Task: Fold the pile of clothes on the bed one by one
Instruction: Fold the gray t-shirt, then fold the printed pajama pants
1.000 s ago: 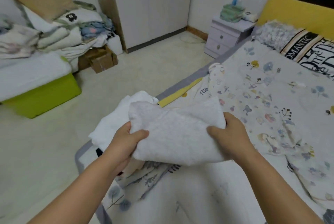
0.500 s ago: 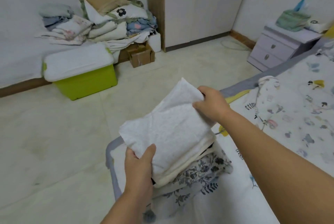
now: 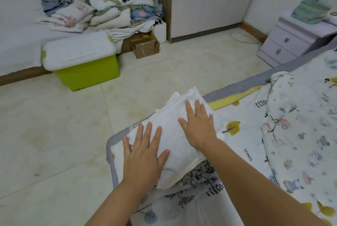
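Folded white garment (image 3: pixel 175 134): lies on top of a stack at the corner of the bed (image 3: pixel 242 140), over a leaf-print folded piece (image 3: pixel 198 176) that shows beneath its near edge.
Left hand (image 3: pixel 144 154): fingers spread and flat, palm pressing the near-left part of the white garment.
Right hand (image 3: pixel 198 125): fingers straight and spread, flat on the far-right part of the same garment; neither hand grips anything.
Done: by the look of the stack, at least two pieces are folded and this one is being smoothed down.
Left to do: a crumpled printed garment (image 3: pixel 279 101) lies to the right of the stack on the bed, seemingly unfolded; how many more wait beyond it I cannot tell.
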The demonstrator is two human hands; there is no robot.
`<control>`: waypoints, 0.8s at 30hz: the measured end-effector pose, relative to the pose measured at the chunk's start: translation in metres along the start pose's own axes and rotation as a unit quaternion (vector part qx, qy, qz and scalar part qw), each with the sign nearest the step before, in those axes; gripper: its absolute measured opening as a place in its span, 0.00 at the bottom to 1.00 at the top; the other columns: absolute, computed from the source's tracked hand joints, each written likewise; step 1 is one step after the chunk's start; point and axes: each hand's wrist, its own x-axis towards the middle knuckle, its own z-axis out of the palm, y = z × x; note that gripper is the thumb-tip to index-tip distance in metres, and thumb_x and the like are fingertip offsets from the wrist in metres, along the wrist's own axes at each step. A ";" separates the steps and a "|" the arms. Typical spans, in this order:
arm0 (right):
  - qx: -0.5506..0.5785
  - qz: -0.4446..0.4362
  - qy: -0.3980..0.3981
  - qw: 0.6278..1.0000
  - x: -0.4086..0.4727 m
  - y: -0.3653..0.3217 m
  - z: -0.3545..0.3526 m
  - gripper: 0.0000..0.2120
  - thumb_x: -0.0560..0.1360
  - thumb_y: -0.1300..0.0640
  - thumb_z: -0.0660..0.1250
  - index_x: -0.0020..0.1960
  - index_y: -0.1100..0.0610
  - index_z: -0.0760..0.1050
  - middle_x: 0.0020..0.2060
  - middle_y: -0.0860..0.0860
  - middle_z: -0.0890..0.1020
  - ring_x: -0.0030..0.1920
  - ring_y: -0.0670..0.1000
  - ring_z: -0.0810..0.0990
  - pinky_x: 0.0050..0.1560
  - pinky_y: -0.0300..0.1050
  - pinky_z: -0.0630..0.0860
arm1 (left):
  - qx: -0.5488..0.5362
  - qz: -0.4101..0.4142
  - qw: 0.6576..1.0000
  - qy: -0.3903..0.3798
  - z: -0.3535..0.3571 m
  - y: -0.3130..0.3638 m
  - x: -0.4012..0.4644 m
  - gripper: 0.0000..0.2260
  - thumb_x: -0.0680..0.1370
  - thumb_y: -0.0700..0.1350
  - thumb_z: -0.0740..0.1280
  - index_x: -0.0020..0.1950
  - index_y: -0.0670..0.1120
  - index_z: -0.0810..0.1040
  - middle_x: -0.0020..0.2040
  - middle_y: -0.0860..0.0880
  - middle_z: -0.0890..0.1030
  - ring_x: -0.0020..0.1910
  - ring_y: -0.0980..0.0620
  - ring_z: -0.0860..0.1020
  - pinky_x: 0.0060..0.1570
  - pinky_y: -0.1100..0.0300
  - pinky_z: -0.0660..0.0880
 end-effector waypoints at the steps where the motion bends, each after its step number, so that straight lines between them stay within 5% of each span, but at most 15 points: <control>1: 0.009 -0.002 -0.011 1.000 0.002 0.001 0.000 0.30 0.80 0.41 0.44 0.76 0.49 0.35 0.76 0.52 0.37 0.75 0.52 0.36 0.73 0.56 0.40 | 0.015 -0.003 1.000 -0.024 0.001 -0.005 0.003 0.40 0.66 0.69 0.21 0.75 0.54 0.40 0.77 0.50 0.45 0.76 0.49 0.47 0.70 0.41 0.44; 4: 0.029 -0.012 -0.024 0.999 0.006 0.002 -0.005 0.31 0.80 0.40 0.46 0.76 0.48 0.37 0.76 0.52 0.38 0.76 0.52 0.37 0.73 0.56 0.41 | 0.027 -0.015 0.997 -0.071 -0.005 -0.010 0.008 0.43 0.54 0.70 0.15 0.68 0.57 0.26 0.72 0.56 0.31 0.76 0.51 0.39 0.71 0.43 0.41; 7: 0.075 -0.018 -0.018 0.997 0.001 0.002 -0.018 0.31 0.80 0.41 0.49 0.77 0.50 0.41 0.76 0.52 0.41 0.76 0.52 0.40 0.74 0.54 0.45 | 0.039 -0.027 0.995 -0.084 -0.031 0.000 0.009 0.33 0.74 0.68 0.35 0.75 0.55 0.36 0.77 0.51 0.40 0.76 0.49 0.42 0.71 0.42 0.40; 10: 0.116 -0.006 0.022 0.993 -0.014 0.009 -0.034 0.29 0.80 0.45 0.53 0.77 0.53 0.49 0.76 0.54 0.50 0.76 0.53 0.48 0.74 0.50 0.51 | 0.044 0.002 0.998 -0.035 -0.057 0.019 0.012 0.26 0.80 0.58 0.50 0.76 0.53 0.47 0.77 0.51 0.51 0.76 0.49 0.48 0.72 0.44 0.43; 16: 0.140 0.042 0.020 0.989 -0.059 0.052 -0.066 0.20 0.80 0.52 0.57 0.71 0.54 0.64 0.67 0.54 0.69 0.65 0.54 0.68 0.63 0.45 0.64 | -0.048 0.134 0.990 0.002 -0.083 0.077 0.030 0.23 0.79 0.52 0.58 0.73 0.52 0.60 0.67 0.52 0.70 0.66 0.51 0.68 0.61 0.60 0.65; 24: 0.111 0.191 -0.030 0.975 -0.136 0.158 -0.074 0.19 0.80 0.53 0.55 0.70 0.54 0.64 0.66 0.55 0.71 0.65 0.55 0.69 0.61 0.45 0.67 | -0.032 0.282 0.956 -0.079 -0.055 0.188 0.048 0.20 0.80 0.53 0.57 0.72 0.53 0.63 0.66 0.53 0.72 0.63 0.53 0.72 0.58 0.59 0.70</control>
